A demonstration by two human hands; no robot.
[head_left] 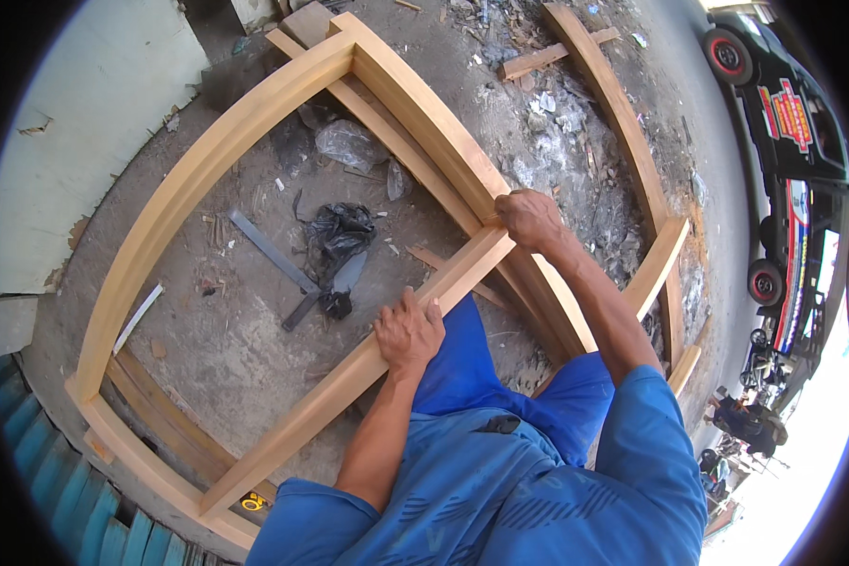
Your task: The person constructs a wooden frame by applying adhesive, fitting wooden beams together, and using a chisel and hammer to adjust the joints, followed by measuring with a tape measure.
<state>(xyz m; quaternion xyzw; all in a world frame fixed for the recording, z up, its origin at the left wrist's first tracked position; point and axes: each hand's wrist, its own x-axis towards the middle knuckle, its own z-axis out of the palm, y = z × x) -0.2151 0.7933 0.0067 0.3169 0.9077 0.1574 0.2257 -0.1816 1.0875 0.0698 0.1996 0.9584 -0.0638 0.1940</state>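
Our blue patterned shirt [500,495] fills lower centre, our left hand [409,332] clasping the straight pale-wood crossbar [341,382] mid-frame, our right hand [530,220], fingers clenched, at its upper-right end, where uneven pressure could skew it.

A straight, pale wooden bar [321,404] spans the curved, pale wooden frame [231,129], its ends at the frame's opposite sides.

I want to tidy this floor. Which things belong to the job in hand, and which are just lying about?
In the job:
curved wooden frame
wooden crossbar, left hand on it, right hand at its end

Apparently just lying about:
black plastic bag
crumpled clear plastic
grey flat strip, possibly a tool
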